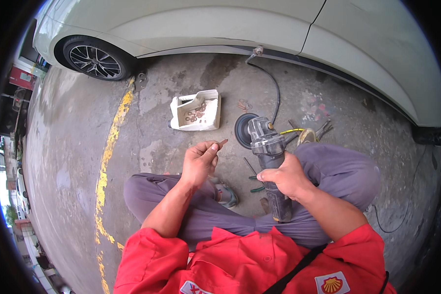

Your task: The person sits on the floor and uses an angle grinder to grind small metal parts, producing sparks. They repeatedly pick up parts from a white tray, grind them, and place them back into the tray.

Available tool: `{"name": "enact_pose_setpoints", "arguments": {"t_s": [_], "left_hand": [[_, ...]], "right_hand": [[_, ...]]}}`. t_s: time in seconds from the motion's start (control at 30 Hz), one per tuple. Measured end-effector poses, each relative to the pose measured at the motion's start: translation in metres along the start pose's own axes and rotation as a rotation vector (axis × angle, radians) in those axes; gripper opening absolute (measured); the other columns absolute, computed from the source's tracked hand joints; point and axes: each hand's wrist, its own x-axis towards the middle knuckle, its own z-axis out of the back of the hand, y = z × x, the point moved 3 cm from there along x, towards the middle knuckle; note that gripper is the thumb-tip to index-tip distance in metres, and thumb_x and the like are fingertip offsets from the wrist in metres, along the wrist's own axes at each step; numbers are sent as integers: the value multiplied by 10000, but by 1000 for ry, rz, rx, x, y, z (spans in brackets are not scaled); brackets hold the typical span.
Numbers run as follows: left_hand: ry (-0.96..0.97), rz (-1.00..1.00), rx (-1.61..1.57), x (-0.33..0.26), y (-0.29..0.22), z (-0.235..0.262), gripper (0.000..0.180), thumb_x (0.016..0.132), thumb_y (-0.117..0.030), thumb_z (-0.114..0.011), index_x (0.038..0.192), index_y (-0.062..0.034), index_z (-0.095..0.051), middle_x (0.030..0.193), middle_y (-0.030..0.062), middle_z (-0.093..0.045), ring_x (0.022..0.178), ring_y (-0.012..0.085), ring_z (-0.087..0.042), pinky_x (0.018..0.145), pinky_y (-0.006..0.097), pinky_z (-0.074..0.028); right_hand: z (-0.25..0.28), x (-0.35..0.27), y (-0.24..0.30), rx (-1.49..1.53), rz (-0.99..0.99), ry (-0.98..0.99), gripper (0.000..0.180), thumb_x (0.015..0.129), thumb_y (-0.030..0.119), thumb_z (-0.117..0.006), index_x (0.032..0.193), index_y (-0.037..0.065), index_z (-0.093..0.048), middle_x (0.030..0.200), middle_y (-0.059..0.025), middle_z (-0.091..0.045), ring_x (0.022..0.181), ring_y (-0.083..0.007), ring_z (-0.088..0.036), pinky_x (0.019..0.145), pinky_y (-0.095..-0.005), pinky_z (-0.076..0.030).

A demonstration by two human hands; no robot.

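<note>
My left hand (200, 162) is closed, pinching a small flat copper-coloured piece (223, 143) between thumb and fingers. My right hand (288, 177) wraps around the dark grey body of an angle grinder (269, 148), which points away from me between my knees. Its round dark disc (243, 130) faces left, a short gap from the small piece. Whether the disc spins cannot be told. Beyond my left hand stands a cut-open white plastic jug (211, 117) with several copper-coloured rings (196, 115) inside. More small copper-coloured bits (243, 105) lie on the concrete nearby.
A pale car (206, 24) with a black-tyred wheel (95, 61) spans the far side. From a metal clamp (258, 51) on its sill, a black cable (278, 93) runs toward the grinder. Green-handled pliers (256, 183) and metal rods (322, 128) lie near my feet.
</note>
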Motion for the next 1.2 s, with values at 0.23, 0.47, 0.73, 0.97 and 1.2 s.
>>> {"name": "enact_pose_setpoints", "arguments": {"t_s": [0.23, 0.47, 0.73, 0.97, 1.2], "left_hand": [[-20, -6, -285, -1, 2, 5, 240, 1062, -191, -605, 1171, 12, -671, 882, 64, -701, 667, 95, -608, 600, 229, -504], [-104, 1, -384, -1, -6, -2, 161, 1024, -80, -638, 1166, -8, -664, 937, 68, -709, 725, 97, -636, 669, 227, -544], [-105, 91, -329, 5, 6, -3, 80, 1028, -131, -642, 1028, -52, -633, 859, 48, -693, 652, 78, -597, 563, 205, -469], [-121, 153, -387, 2, 3, -11, 59, 1037, -98, -590, 996, -55, -596, 781, 40, -642, 582, 66, -518, 494, 179, -419], [-63, 259, -572, 0, 5, -5, 34, 1032, -70, -558, 1022, -40, -570, 773, 38, -620, 580, 52, -496, 469, 166, -384]], "right_hand": [[-2, -6, 11, 44, 8, 11, 373, 725, -24, -801, 1052, -5, -622, 873, -31, -634, 762, -136, -622, 696, -312, -508], [-2, -8, 12, -49, 84, -7, 353, 701, 143, -828, 980, 5, -661, 827, -33, -657, 738, -145, -611, 704, -332, -514], [-2, -8, 12, -143, 101, 5, 367, 690, 182, -833, 952, -4, -656, 800, -59, -662, 733, -155, -617, 703, -344, -517], [-5, -8, 7, -196, 122, 10, 406, 683, 204, -843, 973, -11, -657, 830, -87, -683, 753, -177, -639, 733, -349, -530], [-8, -7, 2, -179, 121, 8, 459, 681, 210, -850, 1029, -22, -661, 878, -96, -702, 793, -181, -657, 770, -339, -535]]}}
